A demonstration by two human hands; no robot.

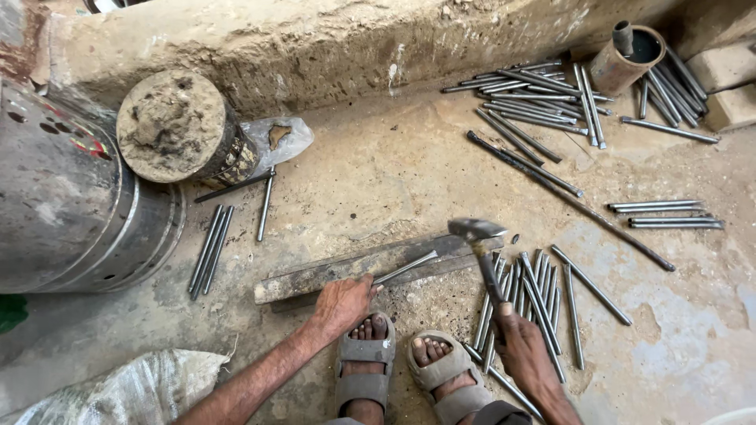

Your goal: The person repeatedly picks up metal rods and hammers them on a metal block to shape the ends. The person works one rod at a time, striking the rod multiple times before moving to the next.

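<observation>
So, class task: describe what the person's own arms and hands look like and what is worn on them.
Both forearms are bare, with no sleeves in view. The left hand and right hand wear no gloves, rings, or watch. Both look dusty and weathered.

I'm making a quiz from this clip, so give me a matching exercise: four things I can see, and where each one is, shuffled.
Things:
1. hammer
2. single rod
3. metal drum
4. rusty can

Places:
A. far left, on its side
B. held on the flat bar by the left hand
C. top right, among rods
D. raised in the right hand

Pairs: 1-D, 2-B, 3-A, 4-C
</observation>
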